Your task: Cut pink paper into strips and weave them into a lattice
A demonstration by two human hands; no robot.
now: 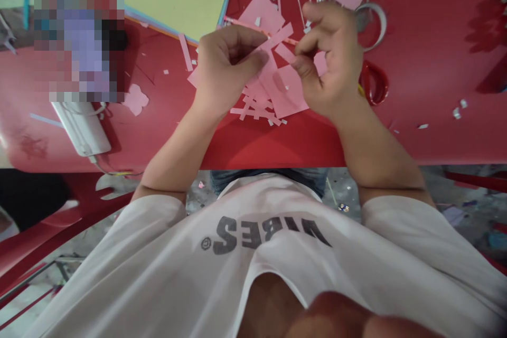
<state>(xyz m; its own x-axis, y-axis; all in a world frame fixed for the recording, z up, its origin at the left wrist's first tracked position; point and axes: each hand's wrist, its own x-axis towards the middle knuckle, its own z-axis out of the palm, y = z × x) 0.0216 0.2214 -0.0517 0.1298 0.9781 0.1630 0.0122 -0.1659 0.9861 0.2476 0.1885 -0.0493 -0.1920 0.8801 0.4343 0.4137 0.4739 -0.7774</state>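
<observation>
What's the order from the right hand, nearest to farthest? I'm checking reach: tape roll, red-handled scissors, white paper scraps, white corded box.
1. Tape roll and red-handled scissors: too close to call, both just right of the right hand.
2. White paper scraps: farther right on the red table.
3. White corded box: far left.

Only legible print: "VIBES" in dark grey capitals, upside down from the head view, across the chest of a white T-shirt [273,269]. Beside the S, a small circled mark [206,243], too small to read.
</observation>
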